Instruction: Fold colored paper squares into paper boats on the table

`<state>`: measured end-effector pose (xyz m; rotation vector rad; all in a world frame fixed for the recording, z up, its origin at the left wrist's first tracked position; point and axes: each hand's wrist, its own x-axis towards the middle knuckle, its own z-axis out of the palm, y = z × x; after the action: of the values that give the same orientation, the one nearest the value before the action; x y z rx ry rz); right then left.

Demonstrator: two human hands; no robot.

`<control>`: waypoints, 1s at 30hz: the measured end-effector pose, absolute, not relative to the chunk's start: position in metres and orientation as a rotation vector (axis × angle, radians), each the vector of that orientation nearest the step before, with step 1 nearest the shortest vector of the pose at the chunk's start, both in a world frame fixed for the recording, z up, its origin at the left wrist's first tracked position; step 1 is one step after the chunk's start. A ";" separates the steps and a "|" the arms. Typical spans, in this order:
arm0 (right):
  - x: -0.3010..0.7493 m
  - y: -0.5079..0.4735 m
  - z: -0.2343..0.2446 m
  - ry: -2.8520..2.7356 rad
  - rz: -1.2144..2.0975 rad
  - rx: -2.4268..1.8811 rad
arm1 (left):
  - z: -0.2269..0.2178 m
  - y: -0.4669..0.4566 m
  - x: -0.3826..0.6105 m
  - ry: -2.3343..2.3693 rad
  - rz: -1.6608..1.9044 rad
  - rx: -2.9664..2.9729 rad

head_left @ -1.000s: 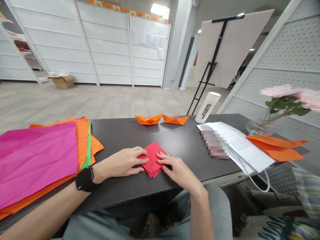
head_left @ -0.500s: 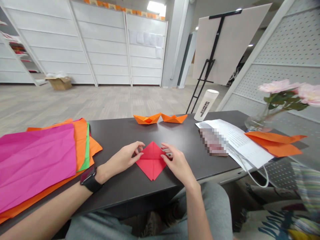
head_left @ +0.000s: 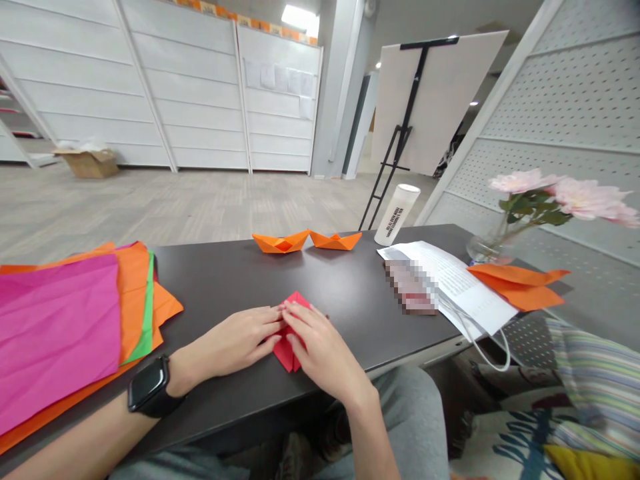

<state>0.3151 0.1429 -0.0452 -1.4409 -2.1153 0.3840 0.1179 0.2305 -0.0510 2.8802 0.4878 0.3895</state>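
Observation:
A folded red paper [head_left: 286,351] lies on the dark table [head_left: 235,280] close to its near edge, mostly covered by my hands. My left hand [head_left: 235,340], with a black watch on its wrist, lies flat against the paper's left side, fingertips on it. My right hand [head_left: 317,347] rests on top of the paper, fingers extended and pressing it down. The fingertips of both hands meet over the paper's upper corner.
Two orange paper boats [head_left: 281,242] [head_left: 335,240] sit at the table's far edge. A stack of pink, orange and green sheets [head_left: 65,320] covers the left. Printed papers [head_left: 450,280], orange sheets [head_left: 520,283], a white cup [head_left: 397,215] and a vase of pink flowers [head_left: 505,220] stand right.
Half a second ago the red paper lay open as a diamond between my hands. Now both hands have closed over it and it looks narrower. The view has shifted to the right.

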 end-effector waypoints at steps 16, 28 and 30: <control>0.351 0.121 -0.034 -2.066 0.573 -1.666 | -0.067 0.241 0.112 0.867 0.604 2.428; 0.339 0.134 -0.039 -1.561 0.670 -1.519 | -0.045 0.241 0.116 0.740 0.904 1.266; 0.324 0.139 -0.042 -1.526 0.812 -1.438 | -0.042 0.239 0.115 0.702 0.956 1.195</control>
<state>0.3241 0.1389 -0.0421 -1.4375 -1.5258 0.8124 0.1147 0.2388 -0.0419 1.1949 0.7021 0.9565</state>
